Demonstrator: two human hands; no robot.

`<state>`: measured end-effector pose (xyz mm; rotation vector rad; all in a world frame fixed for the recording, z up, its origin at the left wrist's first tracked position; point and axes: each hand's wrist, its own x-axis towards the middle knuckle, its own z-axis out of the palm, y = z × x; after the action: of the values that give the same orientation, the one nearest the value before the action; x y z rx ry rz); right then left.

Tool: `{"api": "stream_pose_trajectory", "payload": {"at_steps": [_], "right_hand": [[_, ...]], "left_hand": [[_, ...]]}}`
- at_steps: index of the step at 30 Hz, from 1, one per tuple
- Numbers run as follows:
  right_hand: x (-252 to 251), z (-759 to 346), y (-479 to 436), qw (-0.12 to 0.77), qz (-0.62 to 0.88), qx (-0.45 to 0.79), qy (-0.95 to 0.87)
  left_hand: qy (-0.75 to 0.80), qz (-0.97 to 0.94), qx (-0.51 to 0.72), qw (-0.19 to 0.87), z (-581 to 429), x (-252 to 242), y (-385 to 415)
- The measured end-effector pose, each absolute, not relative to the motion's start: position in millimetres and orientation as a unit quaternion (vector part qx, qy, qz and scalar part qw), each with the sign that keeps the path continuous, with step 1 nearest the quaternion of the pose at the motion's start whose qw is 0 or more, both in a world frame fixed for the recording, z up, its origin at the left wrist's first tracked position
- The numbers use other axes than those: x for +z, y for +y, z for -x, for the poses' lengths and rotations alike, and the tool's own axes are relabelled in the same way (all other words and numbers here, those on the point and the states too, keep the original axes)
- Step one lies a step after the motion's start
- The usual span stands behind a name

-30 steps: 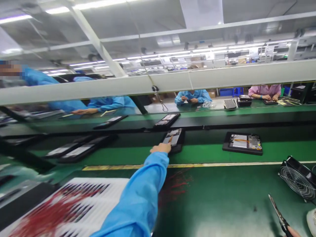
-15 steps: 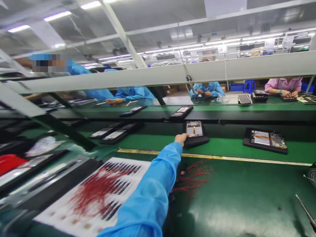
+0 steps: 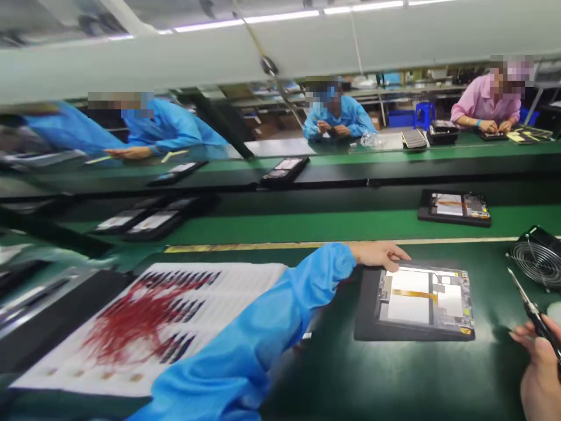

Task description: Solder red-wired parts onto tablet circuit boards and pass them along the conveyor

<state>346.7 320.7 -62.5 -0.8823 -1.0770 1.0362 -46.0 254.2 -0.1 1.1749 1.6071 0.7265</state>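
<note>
Open black-framed tablet with white panels and an orange strip (image 3: 425,298) is laid in a black tray (image 3: 366,316) on a green surface (image 3: 495,374); the left hand (image 3: 379,254), fingers extended, is held at its top edge, while a slim black-handled steel-tipped tool (image 3: 535,316) is pinched in the right hand (image 3: 541,368).

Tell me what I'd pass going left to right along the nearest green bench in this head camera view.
White sheet of red wires, open tablet on a black mat, right hand holding a pointed tool.
</note>
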Motion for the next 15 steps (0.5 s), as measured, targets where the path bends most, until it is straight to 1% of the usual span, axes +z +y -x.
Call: {"api": "stream_pose_trajectory", "payload": {"at_steps": [3,6,8,9,10,12,15], "right_hand": [[-59.4,-346.6,314.3,0.618,0.406,0.465,-0.487],[-59.5,-350.5,311.0,0.600,0.414,0.477,-0.492],[-58.3,-350.9,310.1,0.593,0.411,0.481,-0.497],[-57.5,-350.3,309.9,0.591,0.408,0.482,-0.502],[-56.6,-349.5,309.8,0.588,0.405,0.483,-0.507],[-55.1,-348.1,309.8,0.583,0.399,0.487,-0.514],[-53.2,-348.5,308.6,0.581,0.391,0.493,-0.517]], "left_hand": [[0.650,-0.568,0.292,0.412,13.4,9.7,255.0],[0.639,-0.629,0.285,0.339,-14.7,31.1,217.2],[0.615,-0.675,0.250,0.322,-31.1,41.0,180.1],[0.607,-0.722,0.193,0.272,-37.7,42.6,161.8],[0.609,-0.745,0.148,0.228,-43.0,41.9,145.2],[0.612,-0.767,0.099,0.166,-49.0,34.7,120.3],[0.610,-0.777,0.116,0.106,-52.8,18.4,108.3]]}}
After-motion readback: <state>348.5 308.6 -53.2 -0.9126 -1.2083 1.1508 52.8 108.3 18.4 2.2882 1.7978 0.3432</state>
